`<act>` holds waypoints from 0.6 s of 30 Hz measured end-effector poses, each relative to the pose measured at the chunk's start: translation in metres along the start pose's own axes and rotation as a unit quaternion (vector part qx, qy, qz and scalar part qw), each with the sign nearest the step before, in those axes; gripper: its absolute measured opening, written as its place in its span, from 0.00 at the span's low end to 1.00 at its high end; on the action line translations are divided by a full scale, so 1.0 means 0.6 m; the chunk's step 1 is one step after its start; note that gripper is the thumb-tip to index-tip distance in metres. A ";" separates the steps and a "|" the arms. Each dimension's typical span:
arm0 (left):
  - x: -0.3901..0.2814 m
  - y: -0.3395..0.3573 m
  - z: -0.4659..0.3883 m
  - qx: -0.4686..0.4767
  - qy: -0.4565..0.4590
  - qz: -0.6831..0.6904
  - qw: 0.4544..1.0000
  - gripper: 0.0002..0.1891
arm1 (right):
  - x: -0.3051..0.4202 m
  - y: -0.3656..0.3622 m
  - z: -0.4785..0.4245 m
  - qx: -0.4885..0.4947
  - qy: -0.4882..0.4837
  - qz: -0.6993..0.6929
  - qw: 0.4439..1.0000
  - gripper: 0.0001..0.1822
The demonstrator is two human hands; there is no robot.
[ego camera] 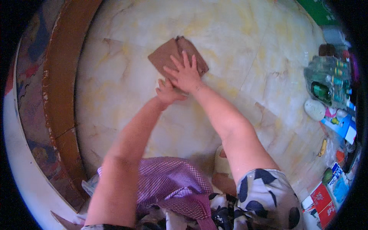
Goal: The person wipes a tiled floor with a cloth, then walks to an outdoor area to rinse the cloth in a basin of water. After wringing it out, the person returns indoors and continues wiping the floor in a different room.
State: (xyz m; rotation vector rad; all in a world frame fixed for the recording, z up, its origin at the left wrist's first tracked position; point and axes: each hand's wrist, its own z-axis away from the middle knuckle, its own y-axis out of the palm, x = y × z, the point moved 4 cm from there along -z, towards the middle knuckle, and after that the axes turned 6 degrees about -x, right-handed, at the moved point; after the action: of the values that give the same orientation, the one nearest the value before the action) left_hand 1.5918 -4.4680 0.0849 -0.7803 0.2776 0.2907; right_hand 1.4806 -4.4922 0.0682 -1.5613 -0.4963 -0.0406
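Note:
A folded piece of brown cloth (164, 56) lies on the pale marble-patterned floor, in front of the person. My right hand (186, 73) rests on top of its lower right part, with the fingers spread and the palm down. Just below, my left hand (170, 92) is at the lower edge of the cloth, its fingers apart and partly under the right hand. Whether the left fingers touch the cloth is hard to tell. Over the lap lies a purple-and-white checked cloth (172, 181).
A long brown wooden edge (61, 86) runs down the left side. Along the right side stand a pack of green bottles (330, 80), a blue-and-white box (340, 125), a red box (323, 202) and plastic bags. A foot (222, 172) shows near the lap.

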 end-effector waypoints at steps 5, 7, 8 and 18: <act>0.074 -0.150 0.175 0.085 -0.145 0.214 0.962 0.16 | 0.201 0.039 0.198 0.110 -0.112 -0.051 0.986 0.31; 0.040 -0.192 0.220 0.001 -0.083 0.309 0.947 0.12 | 0.284 0.063 0.295 0.179 -0.183 -0.097 0.962 0.32; 0.008 -0.204 0.243 -0.032 -0.048 0.368 0.928 0.11 | 0.328 0.088 0.338 0.105 -0.196 -0.177 0.959 0.31; -0.172 -0.004 0.360 0.131 0.137 0.511 0.839 0.06 | 0.201 -0.083 0.401 0.005 0.170 0.061 0.984 0.38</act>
State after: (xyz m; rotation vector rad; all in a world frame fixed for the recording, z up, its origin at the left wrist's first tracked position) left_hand 1.5268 -4.3293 0.2691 -0.3289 0.9909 1.1303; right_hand 1.5061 -4.2290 0.1385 -1.5320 -0.1327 -0.2068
